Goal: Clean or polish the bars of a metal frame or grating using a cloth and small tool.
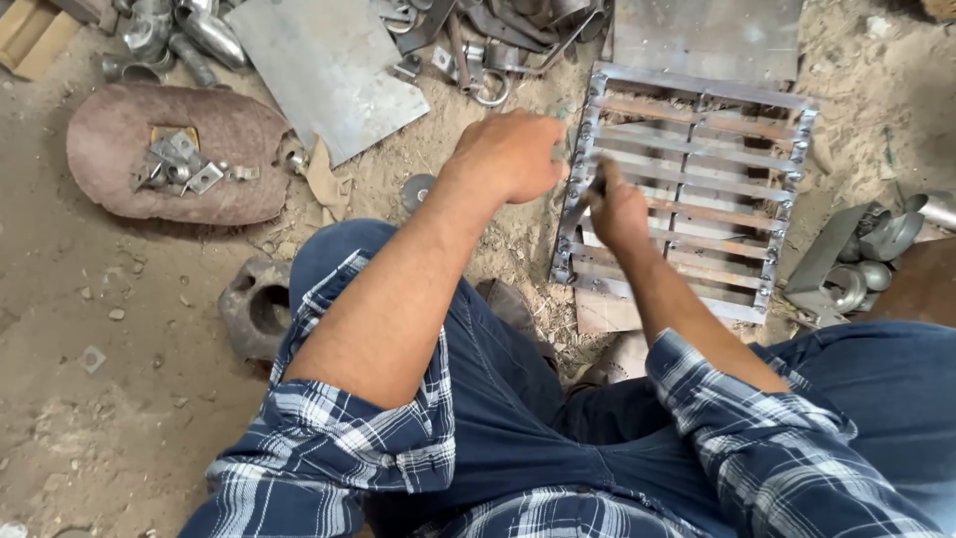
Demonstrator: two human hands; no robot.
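The left hand (510,154) hangs knuckles up over the left rail of a metal grille (687,189), its fingers curled loosely under and blurred; whether they grip the rail or only brush it, I cannot tell. The right hand (619,211) is clenched around a thin dark rod-like tool (596,189), too blurred to name, with its tip at the grille's slats near that same left rail. The grille, a rectangular frame of rusty cross slats, lies flat on the sandy ground (90,428) just in front of the person's knees; a flat steel sheet (324,65) lies beyond its left corner, well apart; a worn round block (110,139) carrying small metal brackets (179,164) sits at the ground's left edge; bent metal scraps (856,259) lie just beside the grille's right side.
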